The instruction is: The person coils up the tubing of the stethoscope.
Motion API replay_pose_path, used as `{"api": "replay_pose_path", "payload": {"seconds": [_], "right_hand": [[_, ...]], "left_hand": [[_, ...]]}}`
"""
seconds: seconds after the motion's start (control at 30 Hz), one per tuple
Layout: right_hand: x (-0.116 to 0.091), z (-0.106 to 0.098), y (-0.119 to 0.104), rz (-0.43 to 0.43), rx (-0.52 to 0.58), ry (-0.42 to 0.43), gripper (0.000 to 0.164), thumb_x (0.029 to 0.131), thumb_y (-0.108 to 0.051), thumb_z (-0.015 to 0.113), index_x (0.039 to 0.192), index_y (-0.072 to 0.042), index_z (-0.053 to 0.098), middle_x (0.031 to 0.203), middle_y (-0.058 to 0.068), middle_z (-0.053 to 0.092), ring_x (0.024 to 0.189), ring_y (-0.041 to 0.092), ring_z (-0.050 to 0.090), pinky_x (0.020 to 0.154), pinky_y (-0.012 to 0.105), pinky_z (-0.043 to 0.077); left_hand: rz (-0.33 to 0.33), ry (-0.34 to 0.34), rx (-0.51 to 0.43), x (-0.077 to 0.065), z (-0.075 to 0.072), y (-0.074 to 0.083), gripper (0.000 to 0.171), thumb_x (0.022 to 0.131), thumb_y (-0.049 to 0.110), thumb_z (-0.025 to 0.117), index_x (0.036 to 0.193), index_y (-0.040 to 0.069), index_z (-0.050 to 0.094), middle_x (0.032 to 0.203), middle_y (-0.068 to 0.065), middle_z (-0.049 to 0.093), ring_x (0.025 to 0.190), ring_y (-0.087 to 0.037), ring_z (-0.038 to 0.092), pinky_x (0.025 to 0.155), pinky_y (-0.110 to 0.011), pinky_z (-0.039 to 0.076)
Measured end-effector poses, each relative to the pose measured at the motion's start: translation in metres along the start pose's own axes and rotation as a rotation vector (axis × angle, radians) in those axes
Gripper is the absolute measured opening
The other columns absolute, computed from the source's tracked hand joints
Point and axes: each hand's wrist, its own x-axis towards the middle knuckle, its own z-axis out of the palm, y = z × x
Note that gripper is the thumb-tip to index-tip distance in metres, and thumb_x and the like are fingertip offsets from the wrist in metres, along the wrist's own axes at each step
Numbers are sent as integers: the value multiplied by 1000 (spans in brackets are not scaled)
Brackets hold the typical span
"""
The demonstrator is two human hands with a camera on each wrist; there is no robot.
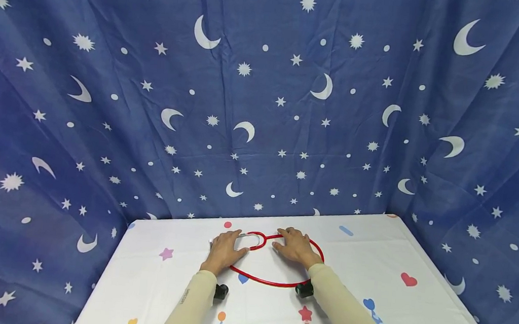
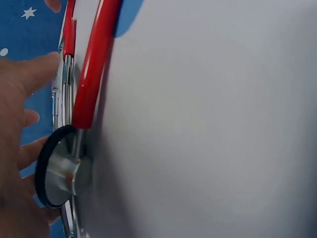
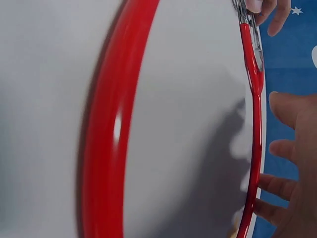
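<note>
A red stethoscope (image 1: pixel 273 283) lies looped on the white table. Over its left end is my left hand (image 1: pixel 225 251), fingers spread, near the metal ear tubes (image 2: pixel 68 94) and the round chestpiece (image 2: pixel 57 173) with its black rim. My right hand (image 1: pixel 296 249) reaches over the loop's far side, its fingers loosely extended beside the red tubing (image 3: pixel 256 124). Two of its fingertips appear to meet the tubing in the right wrist view; firm contact is hard to tell. Neither hand visibly curls round the stethoscope. The left palm hides part of the ear tubes in the head view.
The tablecloth (image 1: pixel 149 285) is white with printed hearts, stars and party hats. Behind the table and at both sides hangs a blue curtain (image 1: pixel 264 101) with white moons and stars. A dark wrist camera (image 1: pixel 221 291) sits under the left wrist, another (image 1: pixel 304 289) under the right.
</note>
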Motion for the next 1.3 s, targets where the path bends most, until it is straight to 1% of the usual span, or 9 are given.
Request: {"api": "replay_pose_path", "payload": {"seconds": [0.17,0.3,0.47,0.57,0.73,0.9,1.07,1.17,1.3], "right_hand": [[1,3,-1,7,-17,5,52,93,-49,58,135,-19,59,138,13,54,131,37,48,108,65,32],[2,5,-1,8,-20,16,47,93,-47,61,129,-18,62,137,13,55,130,37,49,107,66,33],[3,6,-1,0,-13,34,39,90,-37,68,124,-17,63,132,12,57,128,35,51,106,65,35],[4,7,-1,-11,-13,53,33,90,-28,70,120,-18,62,122,9,59,119,33,54,101,62,39],[5,6,0,-43,-9,123,23,90,-15,69,112,-17,62,106,8,60,103,31,59,87,55,45],[3,7,2,-66,13,194,17,90,-9,67,106,-14,63,99,7,62,99,29,63,84,51,46],[-1,4,2,-130,59,299,15,86,-5,68,99,-11,63,93,6,61,91,28,63,77,49,46],[-2,0,1,-140,74,326,14,88,-6,69,99,-12,64,92,6,61,90,27,63,75,49,47],[-3,-7,-2,-123,86,336,11,90,-9,68,100,-14,65,94,5,62,91,26,64,76,48,47]], "left_hand": [[4,33,-40,1,5,-6,60,84,30,77,136,10,56,133,-15,58,128,-35,48,109,-54,35],[8,39,-78,1,8,-10,58,83,28,79,134,10,57,131,-14,59,126,-34,50,107,-52,38],[28,50,-122,3,9,-13,55,81,25,81,130,10,60,124,-14,61,120,-33,52,104,-50,41],[36,57,-134,2,9,-14,54,81,26,81,128,11,61,120,-13,62,116,-32,53,102,-49,43],[48,60,-134,2,10,-17,56,81,28,81,129,11,60,120,-13,62,115,-31,53,102,-49,42],[73,59,-109,0,11,-19,60,77,32,83,129,13,61,119,-11,64,113,-30,53,101,-48,42],[102,68,-96,-2,9,-18,64,74,33,85,129,13,60,116,-10,65,110,-29,54,99,-50,41],[110,67,-91,-3,7,-17,66,74,30,85,131,14,59,114,-10,65,110,-29,55,99,-49,41],[125,65,-86,-5,3,-14,67,74,24,84,134,14,56,111,-9,65,107,-27,55,98,-48,41]]}}
